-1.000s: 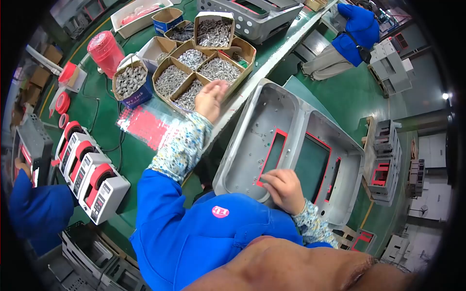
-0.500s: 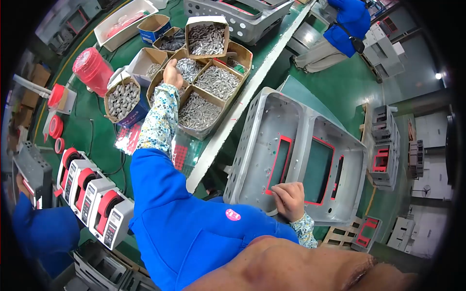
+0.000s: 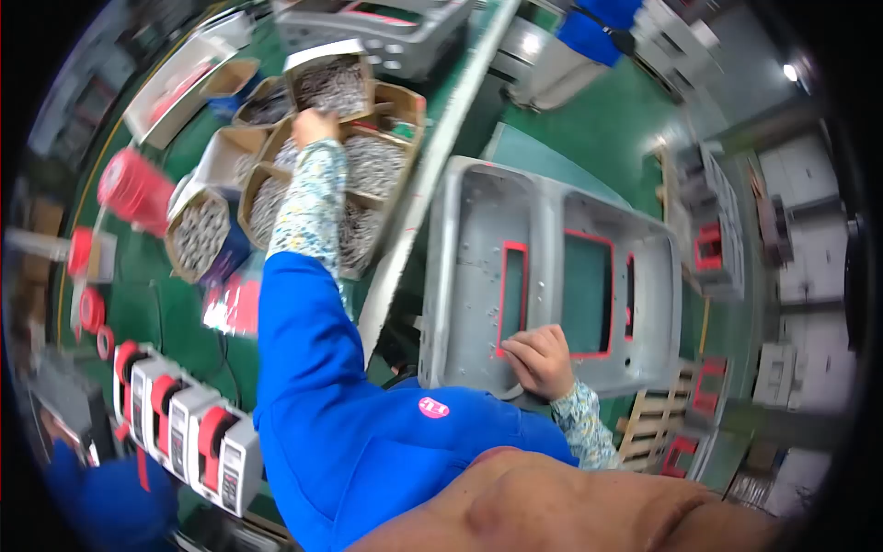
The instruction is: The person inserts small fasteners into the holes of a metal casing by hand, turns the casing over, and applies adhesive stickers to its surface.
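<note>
My left hand (image 3: pixel 315 127) is over the divided cardboard box, at the lower edge of the raised carton of small metal parts (image 3: pixel 329 85); its fingertips are hidden and blurred. Below it, the divided box (image 3: pixel 416 124) has several compartments of small grey metal pieces. My right hand (image 3: pixel 541 362) is closed, with thumb and fingertips together, over the near edge of a grey housing (image 3: pixel 474 317); anything between the fingertips is too small to tell. Red-edged rectangular openings show in the housing, and small pieces are scattered inside it.
A carton of rounded grey parts (image 3: pixel 200 235) stands left of the box, near a red-wrapped bucket (image 3: pixel 135 191). White tape dispensers (image 3: pixel 193 432) line the lower left. Another grey housing (image 3: pixel 395 41) lies at the top. A person in blue (image 3: pixel 589 37) stands beyond the bench.
From above the divided box's near compartments, my left hand has moved to its far side, ending at the raised carton. My right hand stays closed by the housing. The view has shifted.
</note>
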### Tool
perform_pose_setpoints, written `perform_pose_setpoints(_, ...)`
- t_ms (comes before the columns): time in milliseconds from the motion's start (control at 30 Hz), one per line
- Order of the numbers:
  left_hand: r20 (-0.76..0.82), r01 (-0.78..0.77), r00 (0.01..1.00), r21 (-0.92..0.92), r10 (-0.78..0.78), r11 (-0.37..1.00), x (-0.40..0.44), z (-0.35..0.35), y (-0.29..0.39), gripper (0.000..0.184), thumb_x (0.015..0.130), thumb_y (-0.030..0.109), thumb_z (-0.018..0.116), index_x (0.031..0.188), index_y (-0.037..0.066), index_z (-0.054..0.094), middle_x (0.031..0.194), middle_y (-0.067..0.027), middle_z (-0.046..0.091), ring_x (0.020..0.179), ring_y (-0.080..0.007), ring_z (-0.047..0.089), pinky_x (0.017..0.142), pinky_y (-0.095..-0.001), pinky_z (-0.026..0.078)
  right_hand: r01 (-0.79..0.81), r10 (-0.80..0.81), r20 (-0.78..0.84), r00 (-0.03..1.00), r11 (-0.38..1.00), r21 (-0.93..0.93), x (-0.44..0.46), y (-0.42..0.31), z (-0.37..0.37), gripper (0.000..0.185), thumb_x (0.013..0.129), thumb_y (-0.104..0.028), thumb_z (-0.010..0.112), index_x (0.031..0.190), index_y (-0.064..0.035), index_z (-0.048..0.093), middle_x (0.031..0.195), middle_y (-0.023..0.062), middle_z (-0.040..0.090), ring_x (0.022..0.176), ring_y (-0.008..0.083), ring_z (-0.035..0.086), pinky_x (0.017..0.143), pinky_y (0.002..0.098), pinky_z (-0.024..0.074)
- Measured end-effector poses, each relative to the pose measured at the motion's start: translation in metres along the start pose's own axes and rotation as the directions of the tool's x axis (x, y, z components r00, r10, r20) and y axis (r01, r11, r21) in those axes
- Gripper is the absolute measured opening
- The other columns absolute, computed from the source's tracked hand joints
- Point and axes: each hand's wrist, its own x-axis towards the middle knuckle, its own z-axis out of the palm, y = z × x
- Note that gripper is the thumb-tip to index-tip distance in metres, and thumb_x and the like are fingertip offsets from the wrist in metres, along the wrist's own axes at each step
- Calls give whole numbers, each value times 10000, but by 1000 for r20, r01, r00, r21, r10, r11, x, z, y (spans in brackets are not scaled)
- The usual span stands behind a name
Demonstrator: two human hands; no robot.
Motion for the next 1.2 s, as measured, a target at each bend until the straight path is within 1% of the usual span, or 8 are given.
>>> perform_pose_setpoints(200, 91, 71, 994, -168, -57, 983, 18, 10, -7, 336, 622, 277, 589, 796, -7, 637, 803, -217, 604, 818, -333, 587, 769, -389, 436, -41, 42, -41, 998, 999, 10, -9, 2, -3, 131, 673, -92, 623, 791, -65, 572, 767, 24, 547, 723, 176, 527, 674, 306, 383)
perform_pose_setpoints(233, -48, -60, 998, -232, 51, 971, 30, 29, -20, 317, 634, 273, 635, 778, -9, 639, 700, -161, 625, 647, -264, 611, 617, -348, 475, -16, 17, -45, 999, 999, 43, -11, 3, -2, 123, 680, -101, 619, 788, -68, 571, 765, 23, 545, 726, 176, 526, 676, 306, 383)
perform_pose_setpoints(367, 335, 193, 918, -845, 213, 499, -66, -36, 69, 101, 725, 116, 606, 770, 25, 613, 514, 30, 479, 371, -15, 344, 338, -149, 232, 55, -47, -95, 994, 995, 84, -18, 10, 5, 146, 694, -103, 623, 832, -75, 583, 796, 27, 560, 723, 178, 529, 675, 309, 390)
perform_pose_setpoints(500, 543, 342, 755, -805, 368, 486, -194, -98, 139, 114, 742, 96, 603, 830, 25, 609, 505, 47, 464, 369, -5, 320, 332, -152, 208, 16, 37, -196, 980, 965, 261, -22, 14, 5, 168, 701, -79, 620, 864, -60, 588, 794, 38, 566, 715, 198, 532, 661, 318, 403)
perform_pose_setpoints(633, 667, 427, 454, -745, 590, 513, -270, -124, 149, 124, 755, 78, 608, 858, 10, 603, 507, 40, 474, 360, -10, 335, 324, -161, 220, -234, 475, -353, 806, 804, 547, -5, 10, -22, 273, 708, -65, 631, 968, -49, 550, 801, 55, 541, 647, 154, 555, 555, 261, 444)
perform_pose_setpoints(867, 673, 453, 359, -731, 647, 510, -321, -133, 158, 120, 763, 76, 615, 853, -4, 601, 516, 15, 501, 349, -19, 360, 315, -165, 237, -51, 161, -525, 836, 975, 217, 4, 35, -55, 172, 662, -72, 644, 829, -74, 599, 746, 42, 565, 637, 209, 554, 567, 303, 435)
perform_pose_setpoints(1033, 800, 415, 261, -599, 541, 685, -341, -130, 165, 164, 808, 167, 574, 858, 15, 610, 506, -4, 501, 346, -32, 371, 335, -172, 276, -43, 106, -387, 916, 985, 169, -22, 61, -74, 137, 655, -59, 642, 790, -61, 619, 716, 63, 575, 631, 214, 554, 552, 296, 441)
perform_pose_setpoints(1200, 640, 197, 560, -720, 526, 666, -348, -112, 143, 180, 840, 165, 532, 878, 5, 604, 563, 10, 501, 473, -17, 431, 394, -156, 314, -598, 602, 146, 785, 798, -72, -109, 159, -117, 93, 674, -191, 575, 691, -114, 624, 684, 74, 598, 642, 246, 575, 578, 357, 445)
